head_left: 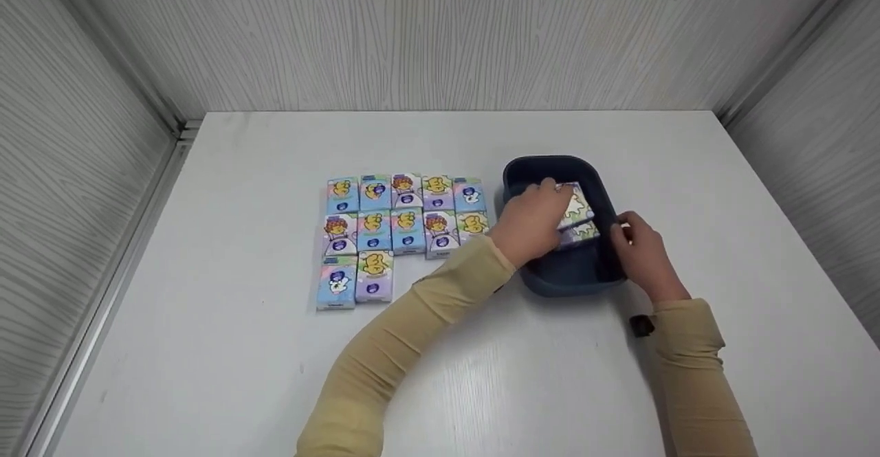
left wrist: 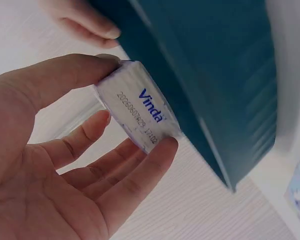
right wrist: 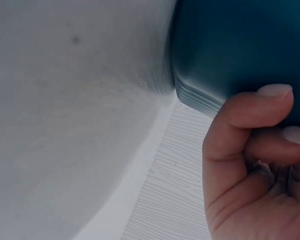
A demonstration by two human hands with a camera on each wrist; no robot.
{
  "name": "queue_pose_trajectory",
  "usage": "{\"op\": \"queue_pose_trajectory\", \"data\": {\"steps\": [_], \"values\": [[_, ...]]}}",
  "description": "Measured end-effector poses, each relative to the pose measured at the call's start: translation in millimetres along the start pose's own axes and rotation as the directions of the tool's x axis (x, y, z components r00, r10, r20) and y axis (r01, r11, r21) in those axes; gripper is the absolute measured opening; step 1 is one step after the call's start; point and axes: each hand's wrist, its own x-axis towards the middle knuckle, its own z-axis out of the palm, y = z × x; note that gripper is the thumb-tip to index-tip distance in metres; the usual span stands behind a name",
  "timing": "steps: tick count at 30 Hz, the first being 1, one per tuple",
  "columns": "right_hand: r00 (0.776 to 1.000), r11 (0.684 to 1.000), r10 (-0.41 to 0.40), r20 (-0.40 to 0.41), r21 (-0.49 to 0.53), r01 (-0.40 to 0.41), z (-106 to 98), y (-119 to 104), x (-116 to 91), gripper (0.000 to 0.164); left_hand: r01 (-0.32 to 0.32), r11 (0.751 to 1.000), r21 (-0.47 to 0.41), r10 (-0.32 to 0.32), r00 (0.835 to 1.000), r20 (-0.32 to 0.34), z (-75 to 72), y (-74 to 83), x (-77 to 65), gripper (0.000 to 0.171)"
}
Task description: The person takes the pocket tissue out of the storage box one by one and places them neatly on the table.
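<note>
My left hand [head_left: 529, 222] is over the dark blue plastic bin [head_left: 560, 291] and pinches a small tissue pack [left wrist: 135, 102] between thumb and fingertips. The end of this pack, printed "Vinda", faces the left wrist camera. In the head view, two patterned packs show beside the hand; the lower tissue pack [head_left: 579, 235] is partly covered. The hand hides much of the bin's inside. At the bin's right side, my right hand [head_left: 643, 254] grips the rim with curled fingers. The right wrist view shows those fingers [right wrist: 230, 135] against the bin's wall [right wrist: 215, 50].
Left of the bin, several tissue packs [head_left: 375, 229] lie close together in three rows on the white table [head_left: 227, 251]. The front row is shorter, with two packs. A white wood-grain panel [head_left: 440, 38] stands behind the table, with side panels at left and right.
</note>
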Motion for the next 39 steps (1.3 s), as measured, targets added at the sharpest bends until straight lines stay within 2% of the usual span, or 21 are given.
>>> {"op": "queue_pose_trajectory", "data": {"steps": [7,11,18,23,28,34,39], "values": [[1.000,1.000,-0.001,-0.001,0.001,0.001,-1,-1,0,0.039,-0.022,0.999,-0.042,0.021,0.999,-0.037,-17.2,-23.2,-33.4,0.053],[1.000,1.000,-0.006,0.008,-0.007,0.006,-1,-1,-1,0.040,-0.005,0.998,-0.057,0.002,0.998,-0.065,-22.7,-38.8,-56.9,0.050],[1.000,1.000,-0.006,0.003,-0.011,0.006,-3,-2,-1,0.040,0.040,0.999,0.007,-0.039,0.993,-0.114,-17.5,-45.6,-102.7,0.046],[1.000,1.000,-0.016,0.000,-0.011,0.016,-2,-2,-2,0.040,0.062,0.998,0.015,-0.062,0.998,-0.012,-4.9,-45.4,-135.4,0.047],[1.000,1.000,-0.020,-0.001,-0.007,0.019,-2,-1,-2,0.039,0.094,0.995,0.016,-0.095,0.993,0.071,9.0,-50.4,-160.9,0.044],[1.000,1.000,-0.012,0.004,-0.002,0.012,-2,1,-2,0.041,0.121,0.991,0.061,-0.127,0.986,0.109,19.8,-57.9,-180.2,0.045],[1.000,1.000,-0.011,0.002,-0.004,0.011,0,0,-2,0.041,0.118,0.987,0.104,-0.133,0.980,0.149,22.6,-58.6,-189.4,0.059]]}}
